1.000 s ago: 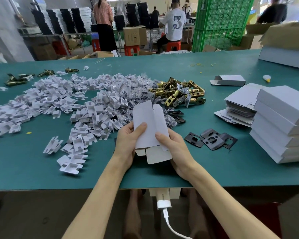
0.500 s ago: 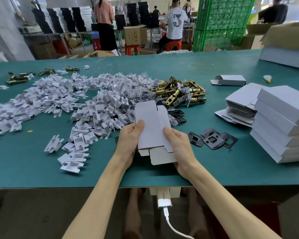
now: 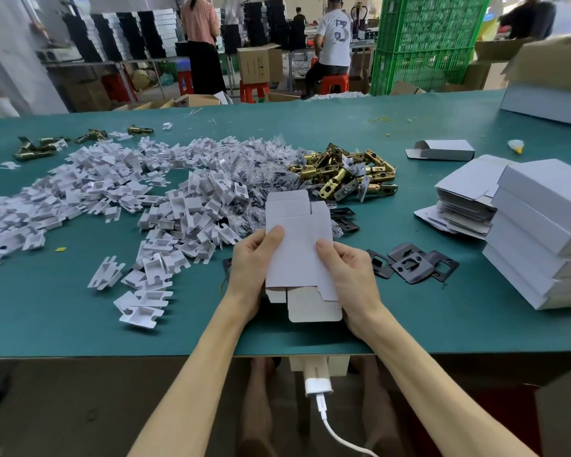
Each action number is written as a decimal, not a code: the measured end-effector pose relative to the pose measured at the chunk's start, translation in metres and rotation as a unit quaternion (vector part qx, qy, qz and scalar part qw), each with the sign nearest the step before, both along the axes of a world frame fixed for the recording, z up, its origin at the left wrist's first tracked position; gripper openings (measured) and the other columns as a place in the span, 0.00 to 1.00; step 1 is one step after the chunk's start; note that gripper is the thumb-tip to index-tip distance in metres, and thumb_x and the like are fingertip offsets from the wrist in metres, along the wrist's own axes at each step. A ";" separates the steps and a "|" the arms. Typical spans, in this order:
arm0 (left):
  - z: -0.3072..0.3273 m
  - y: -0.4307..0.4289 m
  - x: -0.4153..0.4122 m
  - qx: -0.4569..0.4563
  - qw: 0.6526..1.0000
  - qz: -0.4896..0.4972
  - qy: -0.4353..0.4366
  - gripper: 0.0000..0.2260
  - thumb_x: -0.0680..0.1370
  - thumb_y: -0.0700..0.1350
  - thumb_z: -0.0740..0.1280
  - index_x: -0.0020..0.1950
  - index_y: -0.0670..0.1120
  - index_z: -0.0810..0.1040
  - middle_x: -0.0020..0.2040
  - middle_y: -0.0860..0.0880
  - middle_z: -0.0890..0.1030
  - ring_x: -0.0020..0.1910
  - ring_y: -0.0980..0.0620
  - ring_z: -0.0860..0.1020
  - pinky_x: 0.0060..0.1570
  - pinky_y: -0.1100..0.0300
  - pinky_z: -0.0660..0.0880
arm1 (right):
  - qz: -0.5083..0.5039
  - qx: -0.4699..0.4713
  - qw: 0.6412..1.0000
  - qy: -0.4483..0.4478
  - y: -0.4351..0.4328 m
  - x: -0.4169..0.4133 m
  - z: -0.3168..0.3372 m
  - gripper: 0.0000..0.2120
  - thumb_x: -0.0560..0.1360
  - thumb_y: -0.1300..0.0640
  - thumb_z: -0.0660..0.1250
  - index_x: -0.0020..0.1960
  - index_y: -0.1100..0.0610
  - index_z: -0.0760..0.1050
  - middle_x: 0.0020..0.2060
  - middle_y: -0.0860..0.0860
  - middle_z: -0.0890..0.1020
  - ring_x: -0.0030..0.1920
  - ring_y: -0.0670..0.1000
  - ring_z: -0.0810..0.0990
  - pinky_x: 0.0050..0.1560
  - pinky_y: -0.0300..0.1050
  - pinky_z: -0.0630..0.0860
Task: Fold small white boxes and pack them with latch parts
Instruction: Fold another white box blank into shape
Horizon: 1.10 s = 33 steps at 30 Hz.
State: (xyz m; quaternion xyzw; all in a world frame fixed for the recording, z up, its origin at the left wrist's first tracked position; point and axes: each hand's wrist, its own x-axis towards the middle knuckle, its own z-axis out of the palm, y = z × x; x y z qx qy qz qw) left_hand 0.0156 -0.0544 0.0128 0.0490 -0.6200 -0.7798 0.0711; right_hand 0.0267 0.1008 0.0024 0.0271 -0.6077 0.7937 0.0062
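A flat unfolded white box (image 3: 297, 245) is held upright over the near part of the green table (image 3: 409, 324). My left hand (image 3: 253, 268) grips its left edge with the thumb on the front face. Gripping the right edge is my right hand (image 3: 350, 278), thumb also on the front. The box's bottom flaps hang open toward me. Brass latch parts (image 3: 346, 174) lie piled behind the box. Black strike plates (image 3: 412, 263) lie just right of my right hand.
A wide heap of white plastic inserts (image 3: 112, 199) covers the table's left and middle. Flat box blanks (image 3: 462, 199) and a stack of folded boxes (image 3: 541, 232) stand at the right. One folded box (image 3: 442, 150) lies farther back. People work beyond the table.
Both hands have shifted the box slightly right and up. Its body has begun to bulge open from flat.
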 end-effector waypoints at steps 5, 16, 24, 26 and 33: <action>0.004 0.001 0.004 -0.034 0.997 -0.074 -0.010 0.15 0.80 0.47 0.73 0.57 0.36 0.82 0.56 0.34 0.85 0.50 0.39 0.82 0.56 0.37 0.77 | 0.014 -0.023 0.999 -0.020 0.005 -0.002 0.002 0.13 0.83 0.53 0.66 0.48 0.61 0.83 0.42 0.58 0.87 0.37 0.52 0.85 0.35 0.44 0.81; 0.006 -0.008 0.003 -0.022 0.992 -0.117 -0.042 0.20 0.76 0.54 0.74 0.55 0.37 0.83 0.52 0.36 0.85 0.48 0.38 0.81 0.47 0.50 0.77 | 0.037 -0.060 0.997 -0.024 0.005 -0.007 0.002 0.12 0.82 0.58 0.66 0.55 0.67 0.81 0.49 0.63 0.86 0.44 0.57 0.86 0.45 0.49 0.84; 0.009 -0.003 0.005 -0.030 0.993 -0.110 -0.024 0.23 0.86 0.58 0.57 0.66 0.42 0.81 0.60 0.42 0.86 0.58 0.44 0.84 0.57 0.51 0.80 | -0.007 -0.018 1.000 0.008 0.003 -0.004 0.003 0.19 0.83 0.47 0.65 0.71 0.51 0.70 0.52 0.49 0.87 0.52 0.51 0.87 0.46 0.45 0.83; 0.009 -0.001 0.007 -0.033 0.994 -0.106 -0.010 0.21 0.86 0.56 0.58 0.65 0.42 0.80 0.60 0.41 0.85 0.57 0.46 0.84 0.57 0.52 0.79 | -0.013 -0.008 1.000 0.013 0.003 -0.005 0.002 0.24 0.83 0.48 0.64 0.77 0.44 0.63 0.51 0.47 0.87 0.53 0.50 0.86 0.50 0.45 0.84; 0.011 0.002 0.007 -0.030 0.993 -0.114 0.021 0.19 0.84 0.52 0.65 0.73 0.48 0.75 0.66 0.45 0.82 0.62 0.46 0.81 0.64 0.49 0.76 | 0.032 0.033 0.998 0.038 -0.002 -0.005 0.005 0.24 0.85 0.47 0.61 0.79 0.51 0.65 0.70 0.44 0.77 0.68 0.46 0.77 0.70 0.52 0.74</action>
